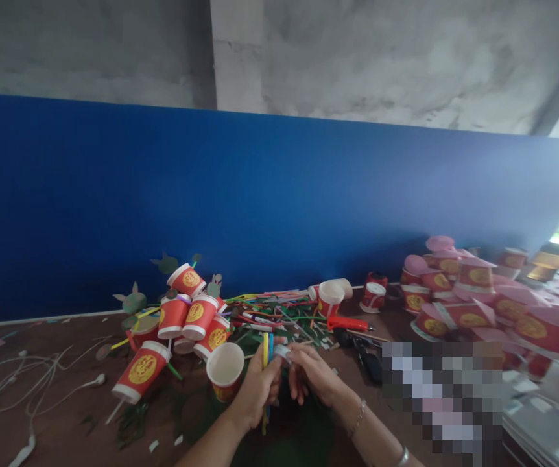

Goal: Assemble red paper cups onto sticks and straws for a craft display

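My left hand (262,384) is closed around thin yellow and blue straw-like sticks (266,345), held upright with their ends showing above and below the fist. Beside it, my right hand (314,375) pinches a small whitish strip (282,351) that touches or lies very near the sticks; which of these I cannot tell. A red paper cup (224,371) with a white rim stands just left of my left hand, its mouth facing up. Beyond my hands lies a loose heap of coloured sticks (264,301) and green scraps.
Red cups with attached sticks and rabbit-shaped cut-outs (196,314) pile up at left, near white earphones (31,383). Behind my right hand are a red-handled tool (347,323), black scissors (369,363) and a tape roll (373,296). Pink-topped cups (474,311) crowd the right. A blue panel (279,201) borders the table.
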`<state>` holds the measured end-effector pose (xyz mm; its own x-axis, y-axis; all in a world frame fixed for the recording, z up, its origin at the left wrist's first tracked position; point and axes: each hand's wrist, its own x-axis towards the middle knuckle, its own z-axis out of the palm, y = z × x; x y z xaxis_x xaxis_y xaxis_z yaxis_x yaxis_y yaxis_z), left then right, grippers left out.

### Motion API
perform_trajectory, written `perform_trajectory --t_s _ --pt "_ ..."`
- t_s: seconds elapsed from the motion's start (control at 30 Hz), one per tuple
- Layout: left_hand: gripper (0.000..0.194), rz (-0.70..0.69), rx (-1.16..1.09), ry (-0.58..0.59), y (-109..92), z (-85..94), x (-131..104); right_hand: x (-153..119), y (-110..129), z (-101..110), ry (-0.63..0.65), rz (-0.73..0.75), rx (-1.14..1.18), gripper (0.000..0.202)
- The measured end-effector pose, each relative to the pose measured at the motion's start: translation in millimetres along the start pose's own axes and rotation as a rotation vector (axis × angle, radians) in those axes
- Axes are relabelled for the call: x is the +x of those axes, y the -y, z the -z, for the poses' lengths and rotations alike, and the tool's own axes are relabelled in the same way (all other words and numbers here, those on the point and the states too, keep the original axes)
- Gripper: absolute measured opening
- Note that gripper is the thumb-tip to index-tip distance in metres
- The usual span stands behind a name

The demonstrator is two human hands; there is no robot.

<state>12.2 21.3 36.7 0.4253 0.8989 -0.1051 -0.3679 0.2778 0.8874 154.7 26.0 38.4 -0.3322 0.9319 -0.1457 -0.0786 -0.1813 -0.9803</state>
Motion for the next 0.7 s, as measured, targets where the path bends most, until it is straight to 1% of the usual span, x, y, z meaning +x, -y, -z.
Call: perform_trajectory --t_s 0.13,0.27,0.4,0.47,0.57,0.7 --pt "0.063 0.030 -0.026 0.015 1.3 0.6 -0.7 1.3 -1.7 1.0 0.008 -0.015 0.041 0.044" --pt "0.060 0.023 -0.066 0.030 2.4 2.1 -0.4 3.5 -6.2 3.0 0.026 -0.013 0.075 0.042" --pt "0.056 0.018 -0.058 0.028 2.4 3.0 0.4 4.0 -8.7 4.1 0.063 0.000 0.080 0.038" --pt "0.056 0.015 -0.048 0.030 2.2 3.3 0.6 3.6 -8.2 3.6 0.076 0.000 0.069 0.038" --pt "0.059 0.014 -0.044 0.030 2.0 3.2 0.3 3.4 -6.8 2.6 0.061 -0.010 0.074 0.039" --pt "0.060 0.019 -0.052 0.021 2.6 2.4 0.1 4.1 -7.6 2.9 0.058 -0.013 0.095 0.035"
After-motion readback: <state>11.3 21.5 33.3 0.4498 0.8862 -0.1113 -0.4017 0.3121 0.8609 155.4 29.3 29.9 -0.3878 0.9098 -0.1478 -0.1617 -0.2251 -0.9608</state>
